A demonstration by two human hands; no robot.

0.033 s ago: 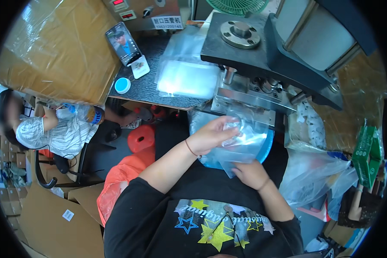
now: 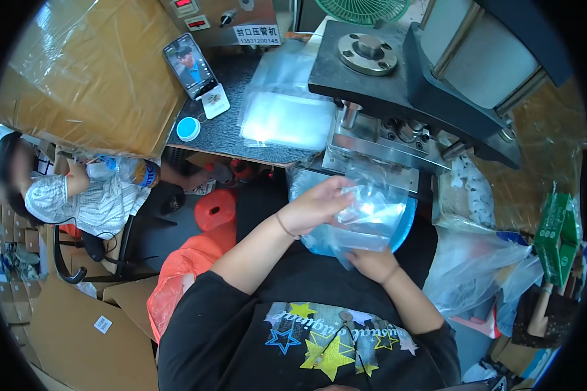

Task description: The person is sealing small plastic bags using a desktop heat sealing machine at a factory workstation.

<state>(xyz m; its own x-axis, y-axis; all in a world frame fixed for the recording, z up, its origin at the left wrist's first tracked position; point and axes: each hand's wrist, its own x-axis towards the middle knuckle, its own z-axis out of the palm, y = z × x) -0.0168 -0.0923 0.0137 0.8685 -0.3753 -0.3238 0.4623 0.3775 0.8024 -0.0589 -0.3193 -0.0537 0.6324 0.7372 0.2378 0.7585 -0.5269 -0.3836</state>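
Over a blue basin [image 2: 407, 225] on my lap I hold clear plastic bags [image 2: 379, 210], thin and shiny. My left hand [image 2: 316, 207] pinches them at their left side, thumb on top. At the lower edge is my right hand [image 2: 372, 264], its fingers closed on the film and partly hidden behind it. How many bags are in my hands, I cannot tell. Just beyond them is the metal front bar [image 2: 391, 151] of a press machine [image 2: 372, 78]. A stack of flat clear bags [image 2: 287, 120] lies on the dark table left of the machine.
A phone [image 2: 190, 67] on a white stand and a round blue-lidded tub [image 2: 188, 129] sit on the table [image 2: 241, 146]. A large taped carton [image 2: 91, 85] is at left, a person [image 2: 91, 195] beyond it. Red stool [image 2: 215, 210] at left; plastic sacks [image 2: 469, 267] and green box [image 2: 556, 238] at right.
My right hand has moved slightly up and left, its fingers now further behind the film. The bags lie flatter and spread wider between my hands. The left hand has barely shifted.
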